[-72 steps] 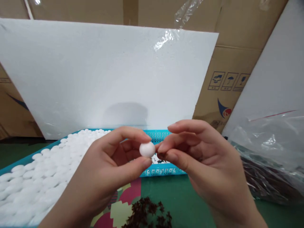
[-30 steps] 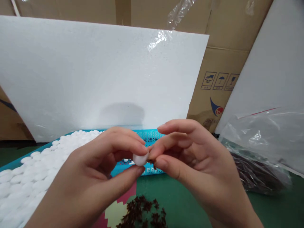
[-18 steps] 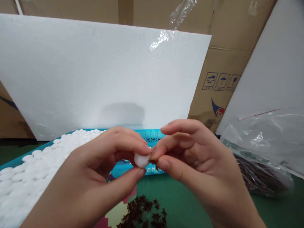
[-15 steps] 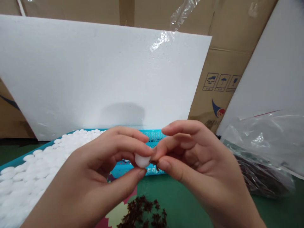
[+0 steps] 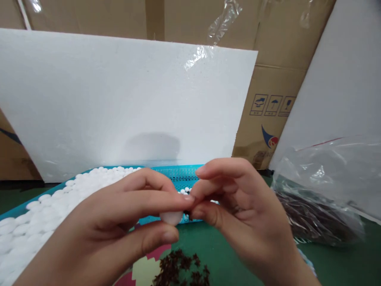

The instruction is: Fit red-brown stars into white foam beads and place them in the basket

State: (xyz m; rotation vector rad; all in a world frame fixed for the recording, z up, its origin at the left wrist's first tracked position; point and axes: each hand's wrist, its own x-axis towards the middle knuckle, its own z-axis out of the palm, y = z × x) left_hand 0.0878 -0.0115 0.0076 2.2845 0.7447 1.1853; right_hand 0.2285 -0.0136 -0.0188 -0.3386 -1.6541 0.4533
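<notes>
At the frame's centre my left hand (image 5: 119,222) pinches a white ball (image 5: 170,217) while my right hand (image 5: 238,210) pinches a dark bit (image 5: 187,212) against it, not yet clearly seated, with many balls waiting in the tray (image 5: 178,174) and brown pieces (image 5: 181,270) below.

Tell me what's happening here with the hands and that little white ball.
The left hand pinches a small white ball between thumb and fingers, while the right hand presses a tiny dark piece against its side. Behind them a turquoise basket holds many white balls. A heap of dark brown bits lies on the green mat, and a plastic bag sits at right.
</notes>
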